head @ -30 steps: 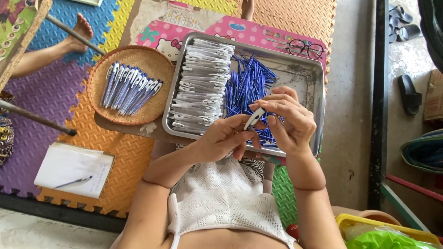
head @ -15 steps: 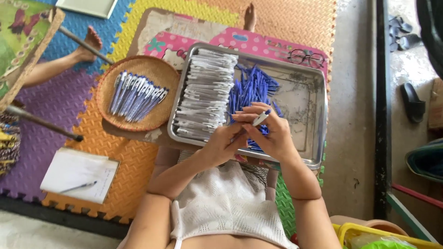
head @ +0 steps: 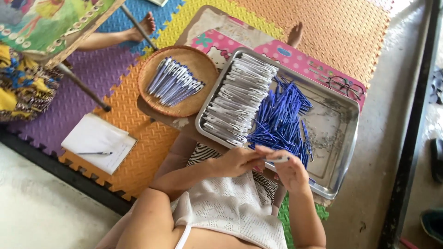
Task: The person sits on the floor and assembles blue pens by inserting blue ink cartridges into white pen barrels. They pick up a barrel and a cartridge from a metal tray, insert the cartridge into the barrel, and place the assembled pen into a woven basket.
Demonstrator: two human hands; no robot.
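My left hand [head: 240,161] and my right hand [head: 288,171] meet over the near edge of a metal tray [head: 339,152], both pinching one white pen piece [head: 277,159] between the fingertips. Inside the tray lies a stack of white pen barrels [head: 237,99] on the left and a heap of blue pen parts [head: 282,117] in the middle. A round woven basket [head: 191,103] left of the tray holds several finished pens [head: 173,82].
A notepad with a pen [head: 98,143] lies on the foam mats at left. Another person's foot [head: 143,25] and leg reach in at top left beside a low table [head: 50,27]. Eyeglasses [head: 344,85] rest beyond the tray.
My hands have come down toward the tray's near edge with the pen piece between them. The camera view has tilted and shifted right.
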